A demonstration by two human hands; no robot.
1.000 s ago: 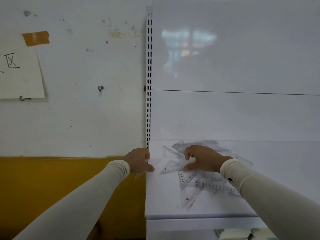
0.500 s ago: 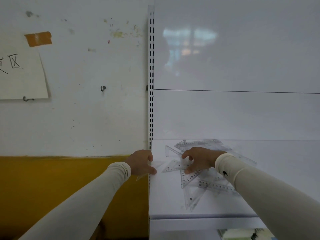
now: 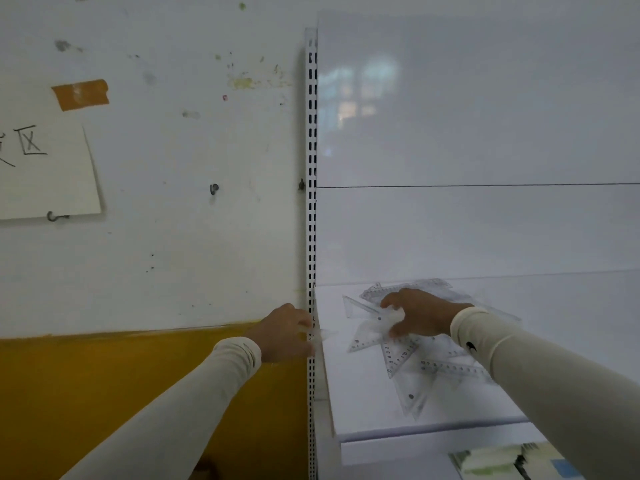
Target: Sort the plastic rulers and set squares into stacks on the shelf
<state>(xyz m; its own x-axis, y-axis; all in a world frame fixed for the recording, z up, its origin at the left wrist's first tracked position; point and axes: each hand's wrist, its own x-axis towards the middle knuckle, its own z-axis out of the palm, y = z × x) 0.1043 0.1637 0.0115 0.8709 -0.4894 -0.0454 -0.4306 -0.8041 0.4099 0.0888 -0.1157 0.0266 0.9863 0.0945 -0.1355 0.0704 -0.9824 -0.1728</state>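
Two hands are in view, both in cream sleeves. The right hand (image 3: 420, 315) rests on a loose pile of clear plastic rulers and set squares (image 3: 408, 348) on the white shelf (image 3: 349, 393), its thumb and fingers closed around the upper corner of one clear set square (image 3: 370, 336) that lies on top of the pile's left side. The left hand (image 3: 285, 332) sits at the shelf's left edge, against the slotted upright (image 3: 312, 168), with fingers curled; something pale and blurred shows at its fingertips, but whether it grips a piece cannot be told. The pile spreads from the shelf's rear to near its front lip, pieces overlapping at differing angles, with printed scales legible on several. No separate stacks are visible on the shelf. Behind the shelf stands a glossy white back panel (image 3: 485, 220). To the left is a marked white wall (image 3: 173, 202) over a yellow band (image 3: 104, 393), bearing a paper sheet (image 3: 45, 174) and a strip of orange tape (image 3: 80, 94).
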